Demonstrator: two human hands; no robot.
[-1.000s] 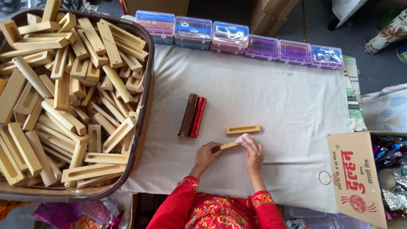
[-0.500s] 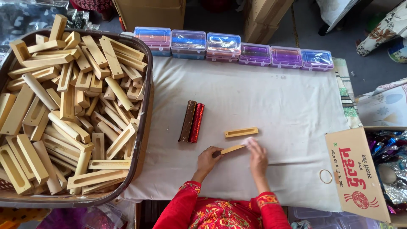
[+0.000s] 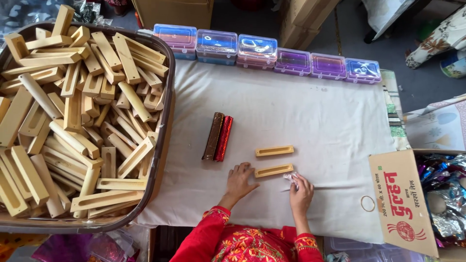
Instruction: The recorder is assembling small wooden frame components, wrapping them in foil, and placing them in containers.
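The left hand (image 3: 240, 180) lies flat and open beside the near slotted pale wooden block (image 3: 274, 170) on the white-clothed worktop (image 3: 315, 111); the right hand (image 3: 301, 190) pinches a small crumpled white scrap (image 3: 290, 177) at the block's right end. The block looks light and stiff, best gripped along its long sides

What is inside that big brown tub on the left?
The tub is heaped with pale wooden slotted blocks, lying every way and rising above its rim. Whatever lies deeper, and the tub's bottom, is covered by the pile.
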